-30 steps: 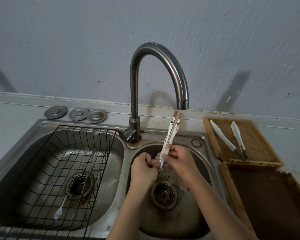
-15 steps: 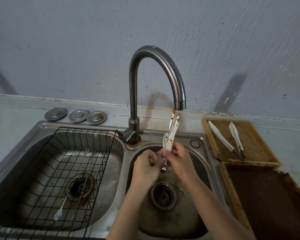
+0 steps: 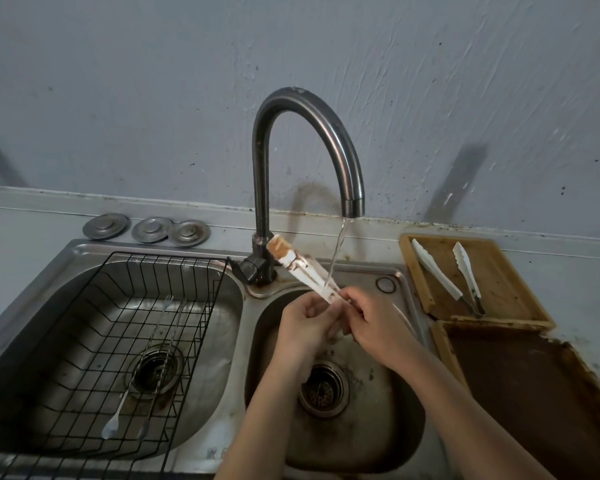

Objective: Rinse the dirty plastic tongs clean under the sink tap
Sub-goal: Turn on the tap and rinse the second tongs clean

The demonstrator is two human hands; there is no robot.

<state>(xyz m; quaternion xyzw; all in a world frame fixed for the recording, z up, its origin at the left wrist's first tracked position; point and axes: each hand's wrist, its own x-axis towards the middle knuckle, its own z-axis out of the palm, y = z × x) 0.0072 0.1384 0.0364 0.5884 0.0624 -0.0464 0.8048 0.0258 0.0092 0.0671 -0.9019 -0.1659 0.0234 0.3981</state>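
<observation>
Tongs [image 3: 303,271] now tilted up-left toward the tap [image 3: 354,202] base, no longer upright beneath the spout; water stream [image 3: 336,254] hits the lower arms near the fingers. Left hand [image 3: 307,323] and right hand [image 3: 374,323] both pinch the near end, close together over the right sink basin [image 3: 395,427]. Brown residue on far end.

Home kitchen: 2-basin steel sink [image 3: 84,258], gooseneck tap [image 3: 305,140], dish rack [image 3: 125,341].
</observation>
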